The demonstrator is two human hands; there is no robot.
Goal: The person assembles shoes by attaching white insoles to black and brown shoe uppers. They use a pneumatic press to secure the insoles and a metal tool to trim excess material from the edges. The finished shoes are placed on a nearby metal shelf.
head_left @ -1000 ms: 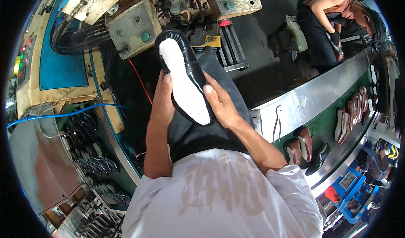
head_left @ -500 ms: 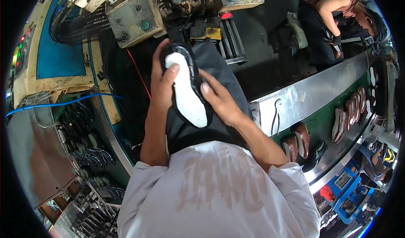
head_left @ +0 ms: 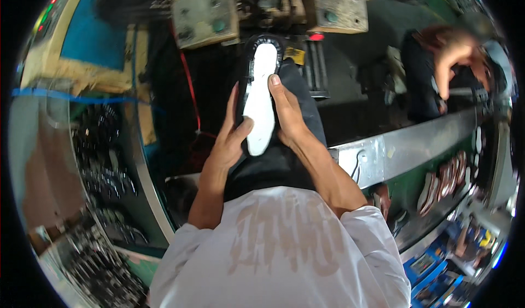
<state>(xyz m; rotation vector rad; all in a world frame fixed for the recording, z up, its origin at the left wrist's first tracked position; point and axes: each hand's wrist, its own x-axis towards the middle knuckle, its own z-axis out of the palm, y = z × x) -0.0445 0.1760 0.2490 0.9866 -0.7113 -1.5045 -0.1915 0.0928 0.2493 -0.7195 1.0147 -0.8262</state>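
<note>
A black shoe upper [head_left: 249, 78] is held up in front of me, its white insole [head_left: 262, 103] facing me and its gathered black edge around the far end. My left hand [head_left: 228, 141] grips the near part from the left, thumb pressed on the white insole. On the opposite side my right hand [head_left: 287, 108] is closed around the middle, its thumb lying along the edge. The fingers behind the shoe upper are partly hidden. Below it are my dark-clad legs.
Control boxes with green buttons [head_left: 205, 15] [head_left: 339, 6] belong to a machine ahead. Racks of black shoes [head_left: 112, 182] stand at left, with a blue hose [head_left: 71, 94]. A metal-edged conveyor [head_left: 415, 149] with brown shoe uppers [head_left: 445, 174] runs right; another person [head_left: 454, 62] sits beyond.
The shoe upper has turned more upright and shifted right in view. My left hand has slid from its far part to its near part; my right thumb now sits further up its edge.
</note>
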